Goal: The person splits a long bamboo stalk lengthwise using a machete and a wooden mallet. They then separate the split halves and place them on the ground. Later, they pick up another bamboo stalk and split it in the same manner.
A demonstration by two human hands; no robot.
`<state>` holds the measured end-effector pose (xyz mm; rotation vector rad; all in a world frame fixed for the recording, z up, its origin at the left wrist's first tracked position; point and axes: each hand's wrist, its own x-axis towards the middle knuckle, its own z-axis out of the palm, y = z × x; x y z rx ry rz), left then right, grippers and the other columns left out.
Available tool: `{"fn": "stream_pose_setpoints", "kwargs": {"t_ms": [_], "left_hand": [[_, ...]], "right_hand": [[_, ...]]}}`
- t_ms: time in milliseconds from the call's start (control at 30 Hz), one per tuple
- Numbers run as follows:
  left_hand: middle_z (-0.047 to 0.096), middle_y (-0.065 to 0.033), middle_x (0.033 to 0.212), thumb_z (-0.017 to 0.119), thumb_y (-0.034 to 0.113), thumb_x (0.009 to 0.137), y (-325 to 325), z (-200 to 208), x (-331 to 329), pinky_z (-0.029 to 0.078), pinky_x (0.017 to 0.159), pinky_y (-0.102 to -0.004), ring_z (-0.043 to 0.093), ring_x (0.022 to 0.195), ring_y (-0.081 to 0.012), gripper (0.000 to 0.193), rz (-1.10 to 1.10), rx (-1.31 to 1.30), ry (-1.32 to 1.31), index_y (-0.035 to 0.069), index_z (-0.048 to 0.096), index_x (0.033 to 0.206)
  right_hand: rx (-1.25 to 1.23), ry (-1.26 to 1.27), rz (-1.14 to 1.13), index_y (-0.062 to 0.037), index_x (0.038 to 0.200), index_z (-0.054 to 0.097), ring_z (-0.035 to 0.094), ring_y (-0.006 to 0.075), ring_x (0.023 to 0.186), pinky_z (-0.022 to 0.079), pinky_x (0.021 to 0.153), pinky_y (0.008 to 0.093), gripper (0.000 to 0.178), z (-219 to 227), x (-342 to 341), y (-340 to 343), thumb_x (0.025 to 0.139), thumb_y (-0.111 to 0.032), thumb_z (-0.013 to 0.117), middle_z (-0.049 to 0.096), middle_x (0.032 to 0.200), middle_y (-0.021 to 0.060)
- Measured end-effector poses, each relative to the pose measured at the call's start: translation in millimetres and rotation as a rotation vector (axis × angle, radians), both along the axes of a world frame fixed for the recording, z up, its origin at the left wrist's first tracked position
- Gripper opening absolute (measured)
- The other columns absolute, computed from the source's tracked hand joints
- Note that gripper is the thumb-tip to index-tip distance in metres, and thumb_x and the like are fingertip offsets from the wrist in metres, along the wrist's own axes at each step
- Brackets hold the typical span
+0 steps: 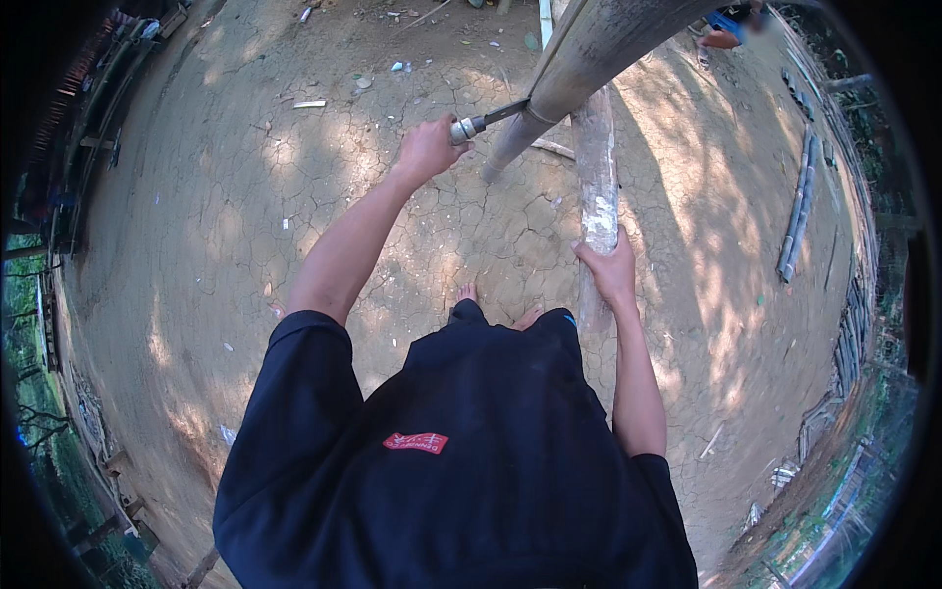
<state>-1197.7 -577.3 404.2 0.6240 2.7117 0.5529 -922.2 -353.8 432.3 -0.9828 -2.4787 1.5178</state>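
My left hand (428, 151) is closed round the handle of a knife (498, 113). Its dark blade meets the side of a thick bamboo pole (589, 69), which slants from the upper right down toward the ground ahead of me. How deep the blade sits in the pole I cannot tell. In my right hand (610, 269) is a long wooden piece (596, 177), pale and worn, gripped by its near part. Its far end passes at or under the pole, and whether the two touch is unclear.
Cracked bare earth (510, 226) spreads around my bare feet. Dark bamboo lengths (800, 211) lie on the right. Another person (724, 37) is partly visible at the far right. Stacked poles (83, 128) line the left edge, and small scraps dot the ground.
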Motion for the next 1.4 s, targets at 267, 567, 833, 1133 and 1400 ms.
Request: {"fn": "stream_pose_setpoints", "kwargs": {"t_ms": [267, 567, 833, 1133, 1400], "left_hand": [[0.072, -0.0165, 0.098, 0.075, 0.03, 0.076, 27.7, -30.0, -45.5, 0.053, 0.083, -0.0467, 0.068, 0.093, -0.0359, 0.035, 0.095, 0.008, 0.082, 0.015, 0.071, 0.107], [0.072, -0.0182, 0.094, 0.072, 0.022, 0.076, 93.3, -13.2, -127.1, 0.055, 0.082, -0.0474, 0.069, 0.09, -0.0367, 0.029, 0.054, -0.051, 0.082, 0.012, 0.072, 0.103], [0.071, -0.0192, 0.092, 0.069, 0.019, 0.077, 108.9, -62.2, -143.9, 0.053, 0.083, -0.0479, 0.068, 0.089, -0.0387, 0.025, 0.104, -0.096, 0.01, 0.011, 0.071, 0.1], [0.07, -0.0184, 0.086, 0.069, 0.017, 0.074, 142.2, -84.4, -144.8, 0.054, 0.077, -0.0478, 0.068, 0.083, -0.0365, 0.03, 0.191, -0.024, -0.033, 0.013, 0.07, 0.104], [0.071, -0.0154, 0.085, 0.068, 0.02, 0.076, 146.8, -98.3, -153.8, 0.053, 0.077, -0.0475, 0.069, 0.083, -0.0345, 0.022, 0.177, -0.234, -0.046, 0.012, 0.069, 0.096]], "right_hand": [[0.142, 0.675, -0.18, 0.0033, 0.117, 0.055, 0.066, 0.0219, 0.088, 0.054, 0.082, 0.0351, 0.052, 143.2, -18.1, 61.3, 0.076, -0.016, 0.081, 0.066, 0.101, 0.0154], [0.129, 0.645, -0.07, 0.0035, 0.138, 0.037, 0.068, 0.0275, 0.092, 0.056, 0.085, 0.0428, 0.075, 26.4, -150.3, 145.8, 0.078, -0.015, 0.078, 0.068, 0.1, 0.0161], [-0.077, 0.034, 0.258, 0.0036, 0.123, 0.052, 0.067, 0.0247, 0.095, 0.051, 0.084, 0.0352, 0.065, -29.9, -159.3, 209.4, 0.071, -0.021, 0.083, 0.067, 0.105, 0.015], [-0.193, 0.837, 0.086, 0.0072, 0.122, 0.048, 0.068, 0.0248, 0.075, 0.056, 0.075, 0.0355, 0.052, 73.7, -296.7, 282.0, 0.084, -0.016, 0.075, 0.065, 0.083, 0.0154], [-0.031, -0.103, 0.431, 0.001, 0.13, 0.049, 0.065, 0.0255, 0.106, 0.049, 0.093, 0.0371, 0.069, -119.6, -219.3, 251.0, 0.074, -0.022, 0.082, 0.066, 0.117, 0.0171]]}}
